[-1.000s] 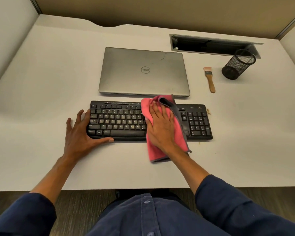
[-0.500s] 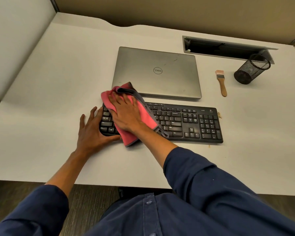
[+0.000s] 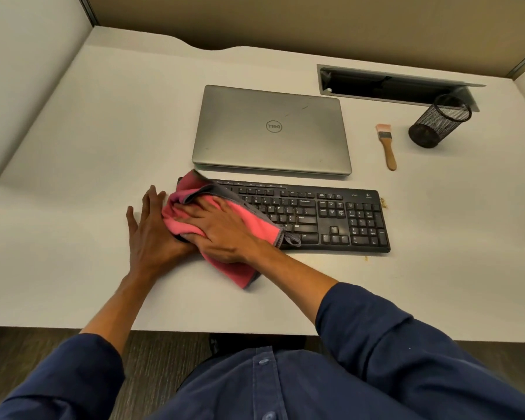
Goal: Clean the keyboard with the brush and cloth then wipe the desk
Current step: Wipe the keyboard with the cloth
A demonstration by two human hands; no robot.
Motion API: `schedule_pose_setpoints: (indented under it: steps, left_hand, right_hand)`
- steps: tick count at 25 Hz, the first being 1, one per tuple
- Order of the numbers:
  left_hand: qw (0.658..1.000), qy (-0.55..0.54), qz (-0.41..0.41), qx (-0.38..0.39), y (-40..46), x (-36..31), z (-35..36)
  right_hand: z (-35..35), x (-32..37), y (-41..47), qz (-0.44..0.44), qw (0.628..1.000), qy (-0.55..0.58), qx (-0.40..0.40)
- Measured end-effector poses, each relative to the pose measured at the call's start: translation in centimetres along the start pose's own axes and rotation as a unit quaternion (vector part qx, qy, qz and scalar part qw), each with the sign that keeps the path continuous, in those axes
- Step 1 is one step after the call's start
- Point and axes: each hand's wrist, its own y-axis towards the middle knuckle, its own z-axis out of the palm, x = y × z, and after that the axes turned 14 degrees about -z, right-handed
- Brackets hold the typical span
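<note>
Where the pink cloth (image 3: 225, 216) bunches over the keyboard (image 3: 331, 218), its left end is hidden; the right hand (image 3: 225, 230) presses flat on the cloth, the left hand (image 3: 152, 234) rests with fingers spread on the surface (image 3: 73, 177) beside it, thumb covered. Further right, the brush (image 3: 387, 147) lies alone.

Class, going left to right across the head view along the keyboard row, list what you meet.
left hand → cloth under the right hand → keyboard → crumbs at its right end.
</note>
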Motion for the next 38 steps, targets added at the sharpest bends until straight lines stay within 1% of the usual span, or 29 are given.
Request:
schedule_pose_setpoints:
  steps: [3,6,8,10,12,14,17,19,22,27,31,34,38]
  left_hand:
    - [1.0,-0.002,0.007,-0.005,0.0,0.3,0.0]
    - [0.999,0.024,0.028,-0.007,0.1,0.7,0.2]
    - [0.998,0.053,0.042,-0.006,0.2,0.7,0.3]
    - [0.997,0.056,0.05,-0.006,0.2,0.5,0.3]
    - [0.998,0.032,0.045,0.0,0.1,0.3,0.2]
    - [0.999,0.033,0.043,0.001,0.0,0.3,0.2]
    - [0.998,0.036,0.044,-0.002,-0.1,0.4,0.3]
    - [0.999,0.025,0.043,0.005,-0.1,0.1,0.2]
    - [0.999,0.023,0.045,0.012,-0.1,-0.1,0.3]
    - [0.998,0.028,0.046,0.026,0.2,0.0,0.3]
    - [0.998,0.011,0.059,0.024,0.4,0.2,0.3]
    - [0.998,0.019,0.057,0.019,0.5,0.3,0.3]
    - [0.998,0.036,0.044,0.008,0.2,0.0,0.1]
  right_hand:
    - [-0.7,0.4,-1.2,-0.027,0.999,0.017,0.019]
    - [-1.9,0.4,-2.0,-0.034,0.999,0.022,0.036]
    - [-2.4,0.4,-2.8,-0.028,0.999,0.008,0.029]
    - [-2.5,0.3,-4.0,-0.018,1.0,-0.018,0.018]
    - [-2.5,-0.3,-5.7,0.008,0.999,-0.052,0.013]
    - [-2.7,-1.2,-7.4,0.048,0.996,-0.077,0.001]
    - [-3.0,-2.7,-9.3,0.112,0.99,-0.085,-0.024]
    - [-3.0,-3.2,-9.5,0.14,0.985,-0.102,-0.016]
    - [-2.4,-3.6,-8.1,0.154,0.981,-0.121,0.002]
    - [-1.2,-2.7,-2.0,0.146,0.979,-0.14,-0.016]
    - [-0.1,-1.5,3.7,0.14,0.984,-0.112,-0.008]
    - [0.2,-1.7,4.1,0.147,0.983,-0.105,-0.011]
    - [-0.7,-2.3,1.8,0.175,0.978,-0.105,-0.034]
